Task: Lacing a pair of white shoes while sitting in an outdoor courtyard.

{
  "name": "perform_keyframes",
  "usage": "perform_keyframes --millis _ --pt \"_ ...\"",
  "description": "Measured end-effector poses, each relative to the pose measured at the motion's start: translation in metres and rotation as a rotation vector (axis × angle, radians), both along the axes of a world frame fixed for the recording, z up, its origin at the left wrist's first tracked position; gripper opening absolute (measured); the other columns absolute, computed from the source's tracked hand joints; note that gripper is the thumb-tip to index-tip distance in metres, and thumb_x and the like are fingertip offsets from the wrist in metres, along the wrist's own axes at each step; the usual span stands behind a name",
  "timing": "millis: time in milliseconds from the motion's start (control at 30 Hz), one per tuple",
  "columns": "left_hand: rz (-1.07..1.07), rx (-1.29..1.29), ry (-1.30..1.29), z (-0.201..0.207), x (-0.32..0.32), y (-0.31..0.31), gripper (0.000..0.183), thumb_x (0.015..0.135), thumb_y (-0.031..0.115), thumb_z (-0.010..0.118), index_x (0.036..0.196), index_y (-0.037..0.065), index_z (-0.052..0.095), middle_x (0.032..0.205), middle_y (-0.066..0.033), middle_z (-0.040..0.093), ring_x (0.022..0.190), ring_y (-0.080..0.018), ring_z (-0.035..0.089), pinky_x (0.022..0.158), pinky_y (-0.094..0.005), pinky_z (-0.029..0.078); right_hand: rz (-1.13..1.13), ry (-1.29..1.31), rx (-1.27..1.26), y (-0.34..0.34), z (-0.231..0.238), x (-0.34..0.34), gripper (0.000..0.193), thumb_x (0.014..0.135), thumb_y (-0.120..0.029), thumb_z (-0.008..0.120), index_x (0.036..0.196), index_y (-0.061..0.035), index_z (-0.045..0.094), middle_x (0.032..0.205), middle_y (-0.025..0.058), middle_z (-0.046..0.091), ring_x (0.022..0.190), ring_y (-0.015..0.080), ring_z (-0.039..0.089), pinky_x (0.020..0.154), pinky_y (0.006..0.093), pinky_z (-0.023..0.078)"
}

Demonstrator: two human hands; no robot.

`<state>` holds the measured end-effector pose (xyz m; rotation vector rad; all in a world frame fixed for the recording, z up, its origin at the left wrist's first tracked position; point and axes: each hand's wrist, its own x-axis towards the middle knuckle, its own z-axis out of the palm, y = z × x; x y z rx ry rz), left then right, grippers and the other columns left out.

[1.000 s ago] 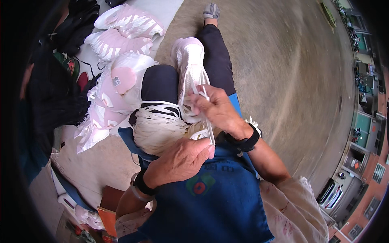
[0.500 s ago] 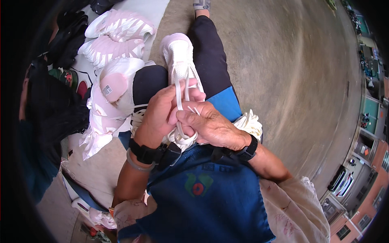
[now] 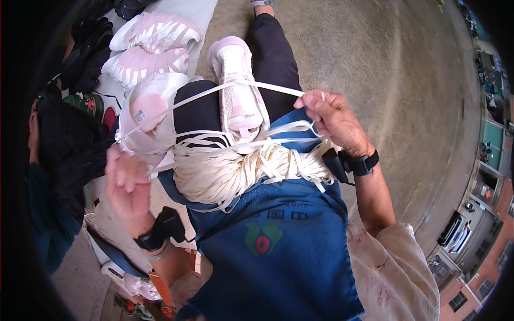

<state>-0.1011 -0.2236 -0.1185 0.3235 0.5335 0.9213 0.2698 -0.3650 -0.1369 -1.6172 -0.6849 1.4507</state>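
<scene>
A white and pale pink sneaker (image 3: 234, 67) lies between my legs with its toe away from me. One white shoelace (image 3: 273, 87) runs across its front part and is stretched out to both sides. My right hand (image 3: 333, 116) pinches the right end between thumb and fingers, with a lace tip sticking up. At the lower left my left hand (image 3: 128, 179), smeared by motion, has its fingers curled at the lace's other end. Across my lap lies a thick bundle of cream shoelaces (image 3: 241, 170), just behind the sneaker's heel.
To the left, more white and pink sneakers (image 3: 155, 32) lie on a pale sheet, with a shoe showing its pink insole (image 3: 149, 112) nearer me. Dark clothing and a person's arm (image 3: 33, 134) are at the far left. Concrete floor (image 3: 385, 80) stretches to the right.
My hands have moved apart from over the sneaker, the left toward the lower left, the right up and right. The lace, looped between them before, is now drawn out straight.
</scene>
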Motion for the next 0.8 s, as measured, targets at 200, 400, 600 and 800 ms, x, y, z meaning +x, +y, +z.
perform_keyframes --millis 200,400,600,800 --pt "0.232 0.124 -0.079 0.016 -0.107 0.009 0.014 0.099 0.006 0.038 0.086 0.005 0.043 0.058 0.0028 0.023 0.051 -0.0079 0.028 0.062 -0.0275 0.033 -0.098 0.026 -0.147 0.004 -0.009 0.012 0.026 0.097 -0.028 0.054 0.094 -0.0047 0.066 0.058 -0.0114 0.033 0.048 0.0013 0.023 0.043 0.0209 0.018" --pt "0.592 0.169 0.169 0.031 -0.286 -0.002 0.021 0.087 0.006 0.062 0.108 0.000 0.063 0.126 -0.0210 0.052 0.122 -0.0356 0.045 0.114 -0.0559 0.019 -0.045 -0.291 -0.264 0.003 -0.043 0.033 0.022 0.095 -0.025 0.055 0.090 -0.0064 0.066 0.059 -0.0097 0.039 0.049 0.0027 0.028 0.043 0.0223 0.020" --pt "1.093 0.160 0.428 0.063 -0.279 -0.003 0.025 0.086 0.003 0.058 0.111 -0.004 0.055 0.118 -0.0187 0.053 0.111 -0.0348 0.049 0.106 -0.0543 0.026 0.039 -0.673 -0.136 0.023 -0.065 0.051 0.023 0.092 -0.020 0.054 0.089 -0.0003 0.066 0.066 0.0053 0.055 0.058 0.0189 0.050 0.057 0.0336 0.042" --pt "0.294 0.401 0.562 0.046 -0.210 0.030 0.038 0.094 0.013 0.054 0.126 -0.007 0.049 0.086 -0.0014 0.051 0.064 -0.0062 0.040 0.054 -0.0200 0.033 0.037 -0.992 0.087 0.041 -0.031 0.015 0.022 0.091 -0.018 0.054 0.098 -0.0014 0.067 0.088 0.0197 0.067 0.084 0.0347 0.066 0.073 0.0414 0.051"
